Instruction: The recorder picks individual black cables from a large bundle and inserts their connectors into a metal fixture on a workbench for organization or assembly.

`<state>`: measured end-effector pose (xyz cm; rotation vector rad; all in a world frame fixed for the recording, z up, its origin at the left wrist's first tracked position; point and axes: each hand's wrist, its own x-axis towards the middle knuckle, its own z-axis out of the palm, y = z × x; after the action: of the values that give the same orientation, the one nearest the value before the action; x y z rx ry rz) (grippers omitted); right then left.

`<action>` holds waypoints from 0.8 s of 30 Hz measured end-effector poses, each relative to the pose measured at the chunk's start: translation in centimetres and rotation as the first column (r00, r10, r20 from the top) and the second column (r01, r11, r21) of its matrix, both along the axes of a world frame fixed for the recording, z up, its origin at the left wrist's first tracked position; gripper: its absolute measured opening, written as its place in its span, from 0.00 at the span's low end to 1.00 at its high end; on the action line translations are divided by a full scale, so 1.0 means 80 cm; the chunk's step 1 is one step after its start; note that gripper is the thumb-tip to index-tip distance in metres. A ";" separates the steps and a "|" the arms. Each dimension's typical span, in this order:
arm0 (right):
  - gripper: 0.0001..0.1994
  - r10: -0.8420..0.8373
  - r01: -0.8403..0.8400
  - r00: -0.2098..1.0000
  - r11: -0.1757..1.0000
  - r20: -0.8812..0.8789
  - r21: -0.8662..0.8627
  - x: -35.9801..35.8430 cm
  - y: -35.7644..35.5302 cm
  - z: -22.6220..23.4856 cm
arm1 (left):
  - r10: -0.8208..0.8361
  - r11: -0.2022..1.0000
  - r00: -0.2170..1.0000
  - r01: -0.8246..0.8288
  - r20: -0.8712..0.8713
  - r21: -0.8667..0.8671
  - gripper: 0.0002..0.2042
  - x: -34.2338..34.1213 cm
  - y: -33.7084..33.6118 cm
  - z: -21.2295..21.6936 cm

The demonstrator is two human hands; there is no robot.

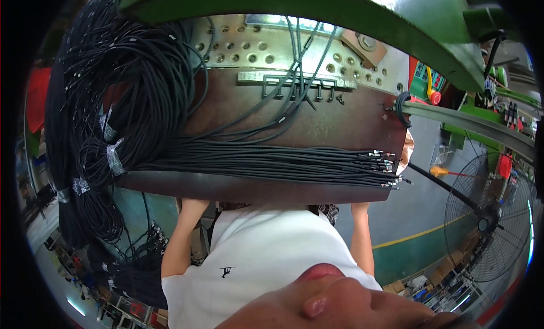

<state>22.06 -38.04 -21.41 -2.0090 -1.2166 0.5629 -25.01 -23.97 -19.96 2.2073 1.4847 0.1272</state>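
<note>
Thin black cables with pale tips (283, 163): lie lengthwise near the front edge of the brown worktop (351, 116).
Cable handling: likely flexible, light singly, heavy bunched; best held mid-length, sparing the tips.
Hands: left hand (195, 205) and right hand (360, 206) reach beneath that edge; fingers hidden, opening and hold cannot be told.
Tied black cable coils (161, 74): crowd the left end.
Curved green machine arm (408, 23): overhangs the far side.

Left hand (194, 205): mostly hidden beneath tabletop (249, 193);
Right hand (360, 206): likewise;
Green machine (340, 17): cut off above;
Cable tips (389, 164): detail too small to tell
</note>
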 end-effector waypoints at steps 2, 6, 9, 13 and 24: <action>0.17 0.055 -0.049 0.969 0.998 0.243 -0.033 0.001 0.006 0.006 | -0.009 0.999 0.999 0.011 0.049 -0.034 0.10 0.009 0.006 0.012; 0.15 0.097 -0.085 0.972 0.994 0.215 -0.063 0.009 0.003 0.003 | -0.071 0.994 0.995 0.077 -0.077 0.078 0.09 0.029 0.021 0.040; 0.13 0.051 -0.057 0.966 0.998 0.254 0.018 0.000 0.020 0.016 | -0.063 0.998 0.996 0.065 -0.069 0.021 0.10 0.022 0.020 0.033; 0.13 0.009 -0.031 0.980 0.994 0.201 0.109 -0.006 0.031 0.026 | -0.067 0.991 0.997 0.071 -0.033 0.113 0.10 0.018 0.018 0.013; 0.12 0.018 -0.034 0.956 0.998 0.291 0.051 0.062 0.011 0.039 | -0.143 0.986 0.983 0.132 -0.117 -0.099 0.15 0.063 0.034 0.101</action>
<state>27.03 -37.18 -18.32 -2.0821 -1.4168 0.2455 -19.96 -21.24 -11.85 2.2706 1.3667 -0.1222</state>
